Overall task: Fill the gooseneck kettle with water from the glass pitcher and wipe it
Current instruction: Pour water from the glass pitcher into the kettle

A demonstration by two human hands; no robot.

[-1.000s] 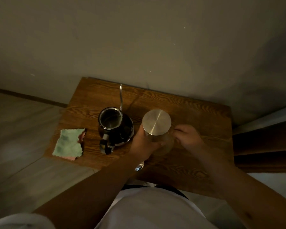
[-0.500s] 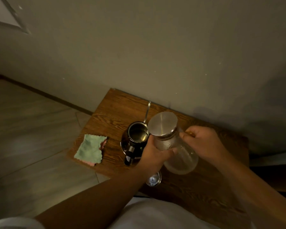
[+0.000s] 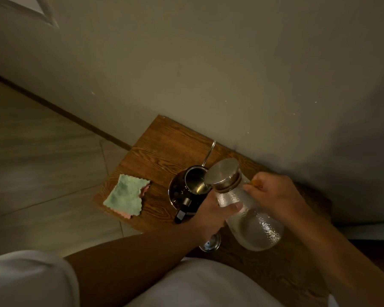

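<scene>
Both hands grasp the tilted glass pitcher (image 3: 251,214), left hand (image 3: 211,214) at its neck, right hand (image 3: 275,196) apparently on the handle, steadying its lid end above the open gooseneck kettle (image 3: 190,189) at nine o'clock for pouring.

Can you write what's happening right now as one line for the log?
step: pouring | left hand: grips pitcher neck | right hand: holds handle | pitcher: tilted over open kettle | cloth: unused on table
</scene>
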